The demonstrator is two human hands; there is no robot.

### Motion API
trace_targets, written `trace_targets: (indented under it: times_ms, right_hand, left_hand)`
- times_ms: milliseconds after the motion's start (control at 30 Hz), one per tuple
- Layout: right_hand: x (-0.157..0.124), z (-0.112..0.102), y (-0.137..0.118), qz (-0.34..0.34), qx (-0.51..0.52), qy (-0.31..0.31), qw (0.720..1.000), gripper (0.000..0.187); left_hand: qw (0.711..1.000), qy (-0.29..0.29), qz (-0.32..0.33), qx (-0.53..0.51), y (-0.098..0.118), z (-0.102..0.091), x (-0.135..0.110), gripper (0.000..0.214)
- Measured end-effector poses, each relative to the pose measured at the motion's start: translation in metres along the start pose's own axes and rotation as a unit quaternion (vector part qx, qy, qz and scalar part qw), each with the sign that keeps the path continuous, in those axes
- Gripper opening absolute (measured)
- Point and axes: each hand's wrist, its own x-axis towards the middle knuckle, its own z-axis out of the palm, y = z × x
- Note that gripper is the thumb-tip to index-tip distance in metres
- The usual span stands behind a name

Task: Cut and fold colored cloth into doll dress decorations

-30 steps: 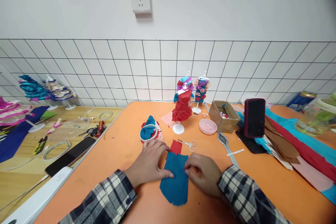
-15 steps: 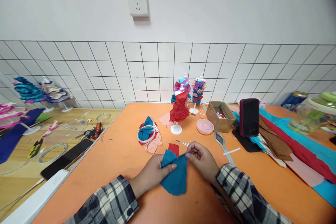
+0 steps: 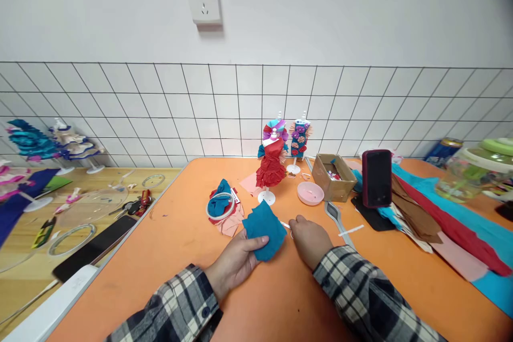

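My left hand [image 3: 238, 257] is closed on a teal piece of crepe paper or cloth [image 3: 264, 230], thumb on top, held over the orange table. Just right of it, my right hand [image 3: 310, 239] is closed at the handles of small scissors [image 3: 285, 225]. Only the blades and part of a finger loop show; the fingers hide the rest. Beyond the hands stands a small dress form in a ruffled red dress [image 3: 271, 163] on a white base. Left of it lies a white ring [image 3: 220, 217] over teal, red and pink scraps.
At the right are a pink dish [image 3: 310, 193], a cardboard box [image 3: 333, 177], a grey spoon-shaped tool [image 3: 334, 214], an upright phone [image 3: 377, 178] and coloured strips [image 3: 460, 224]. A dark phone [image 3: 94, 248], a ring and more dressed forms occupy the wooden surface at left.
My right hand has let go of the teal piece and moved onto the scissors. My left hand has turned and raised the piece, which now hides the red scrap.
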Motion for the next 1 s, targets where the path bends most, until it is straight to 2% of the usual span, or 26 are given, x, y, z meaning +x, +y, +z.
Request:
trace_targets:
  times_ms: [133,200,233,300,367,433,500,633,767,867,1000]
  right_hand:
    - [0.0,0.004,0.019,0.024,0.039,0.013,0.999,0.017]
    - [0.001,0.008,0.03,0.006,0.146,0.023,0.989,0.011]
    - [0.001,0.01,0.033,-0.007,0.227,0.019,0.974,0.007]
    - [-0.002,0.014,0.035,-0.024,0.404,-0.036,0.914,0.015]
    - [-0.009,0.016,0.029,-0.017,0.529,-0.14,0.837,0.027]
    - [-0.018,0.014,0.019,-0.002,0.595,-0.225,0.771,0.036]
    - [-0.026,0.009,0.009,-0.005,0.618,-0.27,0.738,0.042]
    - [-0.034,0.001,-0.002,-0.035,0.596,-0.306,0.742,0.034]
    - [-0.035,-0.003,-0.007,-0.025,0.549,-0.301,0.779,0.025]
    - [-0.036,-0.003,-0.012,-0.032,0.502,-0.272,0.82,0.02]
    - [-0.036,0.003,-0.014,-0.085,0.478,-0.199,0.851,0.022]
  left_hand:
    - [0.997,0.035,0.064,0.027,0.002,-0.008,0.0,0.045]
    - [0.992,0.067,0.108,0.019,0.006,-0.009,0.002,0.053]
    - [0.989,0.078,0.127,0.011,0.009,-0.009,0.003,0.055]
    - [0.985,0.084,0.15,-0.009,0.014,-0.01,0.005,0.055]
    - [0.984,0.073,0.162,-0.026,0.017,-0.01,0.005,0.054]
    - [0.983,0.061,0.171,-0.025,0.02,-0.009,0.005,0.056]
    - [0.984,0.056,0.17,-0.01,0.021,-0.008,0.004,0.059]
    - [0.988,0.073,0.131,0.039,0.021,-0.006,-0.001,0.057]
    - [0.988,0.088,0.094,0.084,0.02,-0.004,-0.006,0.053]
    - [0.989,0.054,0.111,0.077,0.018,-0.001,-0.008,0.054]
    - [0.986,0.036,0.126,0.105,0.014,-0.001,-0.008,0.063]
